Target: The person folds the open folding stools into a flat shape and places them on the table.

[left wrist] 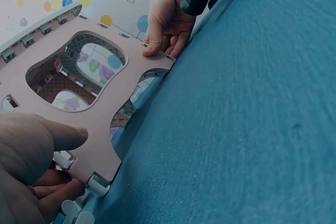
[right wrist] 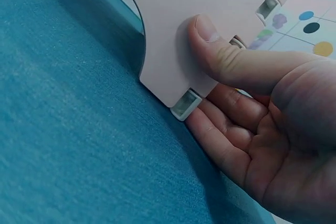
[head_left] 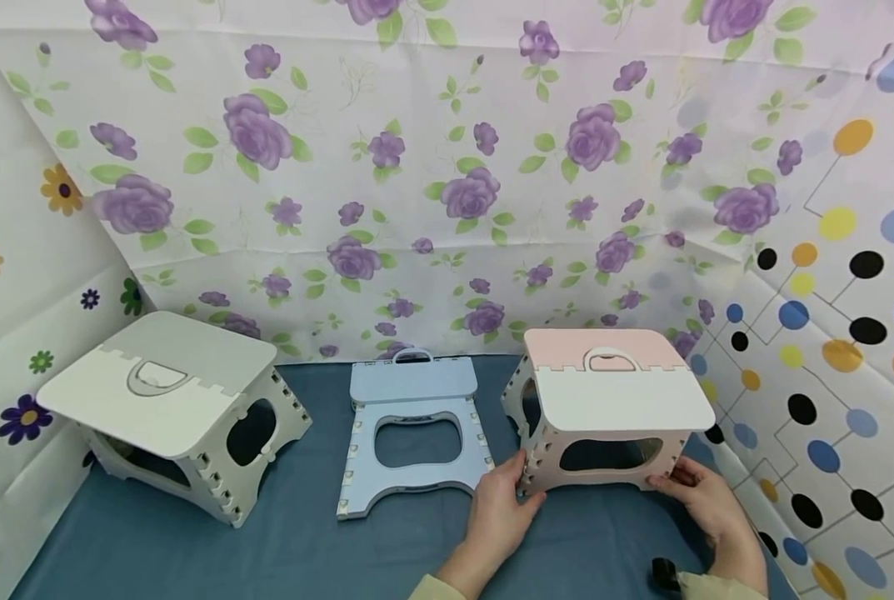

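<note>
A pink-and-white folding step stool [head_left: 619, 408] stands unfolded at the right, its handle loop on top. My left hand [head_left: 497, 517] grips the stool's front left leg; in the left wrist view its thumb [left wrist: 65, 136] lies on the pink front panel and the fingers reach round the side. The front right leg is held by my right hand [head_left: 709, 506]. In the right wrist view the thumb [right wrist: 210, 40] presses on the panel's face, with the other fingers curled at the leg's side edge, near its foot.
Left of the pink stool a blue folding stool [head_left: 414, 380] lies folded flat. A grey-and-white folding stool [head_left: 214, 358] stands unfolded at the far left. Blue-grey cloth [head_left: 297, 550] covers the table. Patterned sheets [head_left: 417, 167] hang behind and on both sides.
</note>
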{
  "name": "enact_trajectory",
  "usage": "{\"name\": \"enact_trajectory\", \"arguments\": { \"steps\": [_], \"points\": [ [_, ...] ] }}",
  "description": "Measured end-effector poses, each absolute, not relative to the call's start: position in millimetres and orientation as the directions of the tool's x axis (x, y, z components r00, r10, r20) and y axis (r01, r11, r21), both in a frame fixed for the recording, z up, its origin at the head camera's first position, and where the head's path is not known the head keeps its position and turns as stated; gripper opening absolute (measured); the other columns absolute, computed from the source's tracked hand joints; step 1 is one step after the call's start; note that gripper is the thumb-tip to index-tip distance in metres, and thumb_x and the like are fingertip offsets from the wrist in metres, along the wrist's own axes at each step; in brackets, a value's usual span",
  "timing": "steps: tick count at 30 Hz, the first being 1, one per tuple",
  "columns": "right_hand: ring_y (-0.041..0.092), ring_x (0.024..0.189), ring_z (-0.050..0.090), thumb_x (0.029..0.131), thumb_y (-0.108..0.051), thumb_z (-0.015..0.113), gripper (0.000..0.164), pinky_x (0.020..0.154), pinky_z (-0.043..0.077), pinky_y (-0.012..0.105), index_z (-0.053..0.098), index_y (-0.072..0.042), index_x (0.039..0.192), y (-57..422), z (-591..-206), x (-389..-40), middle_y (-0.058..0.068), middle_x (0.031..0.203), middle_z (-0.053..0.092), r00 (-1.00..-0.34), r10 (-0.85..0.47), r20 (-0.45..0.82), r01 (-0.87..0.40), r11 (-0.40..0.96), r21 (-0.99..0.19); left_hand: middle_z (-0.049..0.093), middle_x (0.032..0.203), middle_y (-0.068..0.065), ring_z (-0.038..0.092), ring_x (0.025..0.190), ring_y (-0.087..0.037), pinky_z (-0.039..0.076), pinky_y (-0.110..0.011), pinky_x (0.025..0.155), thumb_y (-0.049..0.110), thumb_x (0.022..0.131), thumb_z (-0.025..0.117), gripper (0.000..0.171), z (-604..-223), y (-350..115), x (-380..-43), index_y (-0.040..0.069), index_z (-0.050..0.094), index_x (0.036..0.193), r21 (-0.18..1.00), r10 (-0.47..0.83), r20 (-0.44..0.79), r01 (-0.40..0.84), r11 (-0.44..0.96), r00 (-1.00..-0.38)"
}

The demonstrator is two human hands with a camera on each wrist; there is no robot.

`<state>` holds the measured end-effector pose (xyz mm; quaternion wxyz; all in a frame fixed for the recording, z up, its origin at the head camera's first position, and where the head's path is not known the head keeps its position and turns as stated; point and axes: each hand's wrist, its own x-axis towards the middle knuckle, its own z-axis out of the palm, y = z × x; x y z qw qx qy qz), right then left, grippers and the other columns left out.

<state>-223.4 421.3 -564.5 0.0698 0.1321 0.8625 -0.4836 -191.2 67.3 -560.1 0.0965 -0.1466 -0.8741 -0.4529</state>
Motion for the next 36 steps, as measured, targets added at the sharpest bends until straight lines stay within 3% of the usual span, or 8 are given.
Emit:
{"name": "enact_trajectory", "arguments": {
  "steps": [17, 36],
  "points": [
    [0.036, 0.126, 0.063, 0.098, -0.045, 0.079, 0.087, 0.108, 0.049, 0.058, 0.043, 0.005, 0.159, 422.1, -569.0, -226.3, 0.029, 0.15, 0.057, -0.959, 0.159, -0.234, 0.283, 0.506, -0.815, 0.078, 0.119, -0.009, 0.074, 0.092, -0.008, 0.058, -0.021, 0.073, 0.007, 0.091, 0.087, 0.044, -567.9, 67.2, -196.5, 0.004, 0.075, 0.133, 0.725, 0.119, 0.422, 0.413, 0.551, -0.899],
    [0.039, 0.126, 0.063, 0.1, -0.036, 0.079, 0.078, 0.108, 0.048, 0.06, 0.047, 0.007, 0.157, 421.5, -568.9, -225.3, 0.027, 0.146, 0.061, -0.967, 0.138, -0.213, 0.253, 0.513, -0.82, 0.079, 0.118, -0.01, 0.076, 0.099, -0.017, 0.06, -0.024, 0.077, 0.011, 0.088, 0.09, 0.046, -569.2, 66.4, -195.3, 0.002, 0.076, 0.131, 0.746, 0.111, 0.415, 0.408, 0.527, -0.903]
  ]
}}
